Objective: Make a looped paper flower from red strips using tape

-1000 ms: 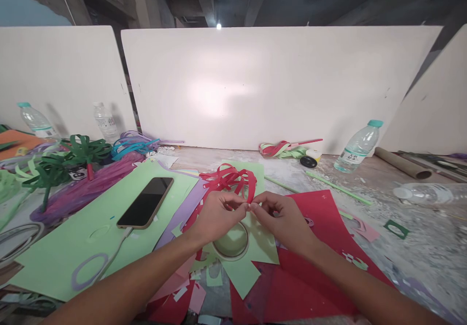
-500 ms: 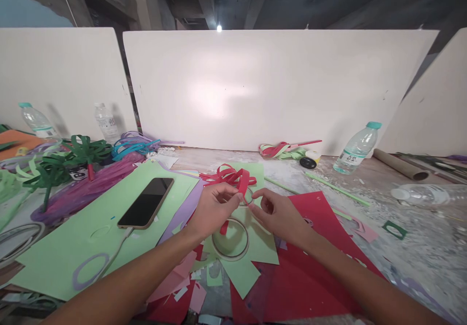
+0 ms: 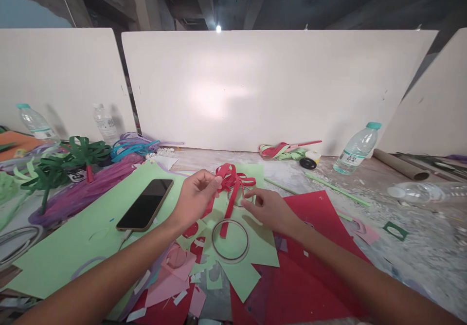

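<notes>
A looped bundle of red paper strips (image 3: 229, 175) is between my hands, above light green paper (image 3: 261, 244). My left hand (image 3: 197, 193) is closed, thumb and forefinger pinching the left side of the bundle. One flat strip hangs toward me, its end over a round tape roll (image 3: 230, 260). My right hand (image 3: 270, 209) is at the bundle's right side, thumb and forefinger tips together at a thin red strip; the exact contact is hard to see. Another ring, partly covered, lies behind the strips.
A phone (image 3: 146, 204) with a cable lies on green paper at left. Red paper (image 3: 310, 276) spreads at right, pink scraps (image 3: 171, 276) in front. Behind are a glue bottle (image 3: 310, 160), a water bottle (image 3: 357, 150), a cardboard tube (image 3: 401, 164) and a white board (image 3: 284, 86).
My left hand has moved left, its grip now on the bundle's left side. The red loops have turned, and a long strip now hangs toward me. My right hand has shifted slightly left.
</notes>
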{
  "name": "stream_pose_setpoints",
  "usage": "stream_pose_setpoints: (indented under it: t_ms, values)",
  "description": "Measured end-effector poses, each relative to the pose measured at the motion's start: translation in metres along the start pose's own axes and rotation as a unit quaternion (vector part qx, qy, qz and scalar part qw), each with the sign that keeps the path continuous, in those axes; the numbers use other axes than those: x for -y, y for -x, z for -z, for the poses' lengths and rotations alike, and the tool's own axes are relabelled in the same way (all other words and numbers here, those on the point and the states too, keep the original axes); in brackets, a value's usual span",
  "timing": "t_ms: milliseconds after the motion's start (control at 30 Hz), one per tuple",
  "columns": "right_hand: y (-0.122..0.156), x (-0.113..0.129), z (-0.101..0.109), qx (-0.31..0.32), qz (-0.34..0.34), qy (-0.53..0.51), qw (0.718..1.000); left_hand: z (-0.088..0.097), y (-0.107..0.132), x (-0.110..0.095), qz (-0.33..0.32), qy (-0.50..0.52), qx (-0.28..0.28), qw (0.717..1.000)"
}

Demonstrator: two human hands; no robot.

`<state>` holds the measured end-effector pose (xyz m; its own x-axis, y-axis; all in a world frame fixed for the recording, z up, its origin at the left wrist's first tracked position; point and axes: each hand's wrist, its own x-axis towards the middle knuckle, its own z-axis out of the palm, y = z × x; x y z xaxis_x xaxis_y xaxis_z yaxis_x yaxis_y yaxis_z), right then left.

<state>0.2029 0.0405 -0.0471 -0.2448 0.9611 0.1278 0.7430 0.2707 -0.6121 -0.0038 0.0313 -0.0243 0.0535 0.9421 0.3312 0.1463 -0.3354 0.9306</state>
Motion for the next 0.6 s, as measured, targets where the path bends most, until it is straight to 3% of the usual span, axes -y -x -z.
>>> stream_pose_setpoints:
  t_ms: [200,333,533,600]
  values:
    - [-0.04,0.004,-0.011,0.053,-0.014,-0.079,0.995,0.015,0.003,0.01,0.019,-0.066,0.035,0.997]
    - [-0.05,0.002,-0.016,0.069,-0.031,-0.144,0.987,0.024,-0.004,0.017,0.023,-0.129,0.051,0.99]
    - [-0.049,0.004,-0.006,0.065,-0.054,-0.248,0.965,0.043,-0.018,0.04,0.043,-0.249,0.04,0.967]
    - [-0.048,0.006,-0.002,0.063,-0.056,-0.282,0.956,0.042,-0.018,0.037,0.041,-0.281,-0.008,0.959]
